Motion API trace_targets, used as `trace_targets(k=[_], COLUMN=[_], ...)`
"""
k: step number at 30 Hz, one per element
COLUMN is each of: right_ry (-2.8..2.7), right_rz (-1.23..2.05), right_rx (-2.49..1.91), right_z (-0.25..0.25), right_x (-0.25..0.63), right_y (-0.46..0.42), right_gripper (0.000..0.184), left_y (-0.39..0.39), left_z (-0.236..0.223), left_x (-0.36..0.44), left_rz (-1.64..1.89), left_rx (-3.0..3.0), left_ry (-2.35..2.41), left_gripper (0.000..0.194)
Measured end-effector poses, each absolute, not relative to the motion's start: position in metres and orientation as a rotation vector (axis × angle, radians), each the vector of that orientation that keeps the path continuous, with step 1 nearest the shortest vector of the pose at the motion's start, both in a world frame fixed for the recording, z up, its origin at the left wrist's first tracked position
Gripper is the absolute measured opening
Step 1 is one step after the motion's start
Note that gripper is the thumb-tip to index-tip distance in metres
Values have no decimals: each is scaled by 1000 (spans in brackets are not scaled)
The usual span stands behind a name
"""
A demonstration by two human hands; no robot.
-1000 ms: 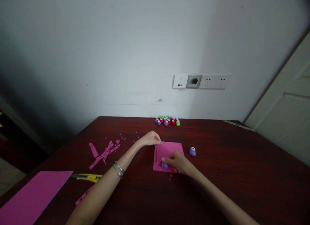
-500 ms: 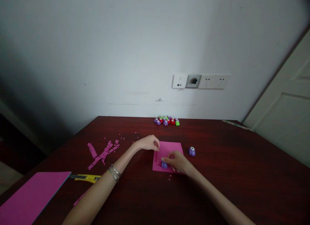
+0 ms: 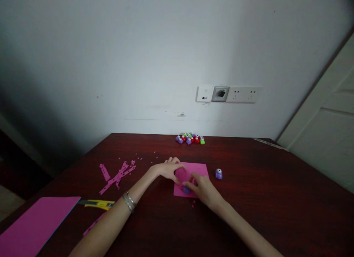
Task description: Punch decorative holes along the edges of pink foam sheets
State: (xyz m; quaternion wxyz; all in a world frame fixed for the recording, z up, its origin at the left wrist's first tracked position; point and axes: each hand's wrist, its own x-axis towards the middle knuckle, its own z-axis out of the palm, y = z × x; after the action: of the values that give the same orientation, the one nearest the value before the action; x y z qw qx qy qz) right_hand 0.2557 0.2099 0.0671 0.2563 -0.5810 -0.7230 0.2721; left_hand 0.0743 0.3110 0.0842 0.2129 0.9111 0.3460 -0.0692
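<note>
A pink sheet of paper [image 3: 200, 168] lies on the table in front of me, with what looks like a smaller pink piece on top. A small purple craft punch [image 3: 186, 190] sits at the sheet's near left part. My right hand [image 3: 203, 188] has its fingers bent at this punch, gripping it from the right. At the sheet's left edge, my left hand [image 3: 170, 170] rests with thumb and forefinger spread apart over the paper. Another purple punch [image 3: 218, 173] with a white round top stands just right of the sheet.
Several purple, red and green punches [image 3: 189, 139] cluster near the wall. Punched pink strips [image 3: 118, 177] and tiny scraps lie on the left. A yellow utility knife [image 3: 99, 204] lies beside a large pink sheet [image 3: 41, 223]. Wall sockets [image 3: 235, 94] are above the table [image 3: 249, 205].
My left hand has opened from a pinch at the paper's edge, its thumb and forefinger now spread. My right hand stays by the purple punch, which has shifted slightly.
</note>
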Motion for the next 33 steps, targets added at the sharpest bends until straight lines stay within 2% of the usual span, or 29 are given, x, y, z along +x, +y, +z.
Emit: trace_targets(k=[4,8,15,33], right_ry=[-2003,-2079,-2198,-2306], right_rz=[671,623,225,281], right_rx=[-1632,-1685,-1959,-1826], right_z=[69,72,76,82], right_x=[258,255,236,233], right_y=[206,199,193,162], right_gripper=[34,31,42,28], left_y=[312,313,317,317], left_z=[84,85,82,83], left_x=[74,74,72,73], left_rz=[-200,-192,-166,-160], left_rx=[2518,2507,2501,2494], left_ry=[956,953,911,914], left_gripper=[70,67,66,66])
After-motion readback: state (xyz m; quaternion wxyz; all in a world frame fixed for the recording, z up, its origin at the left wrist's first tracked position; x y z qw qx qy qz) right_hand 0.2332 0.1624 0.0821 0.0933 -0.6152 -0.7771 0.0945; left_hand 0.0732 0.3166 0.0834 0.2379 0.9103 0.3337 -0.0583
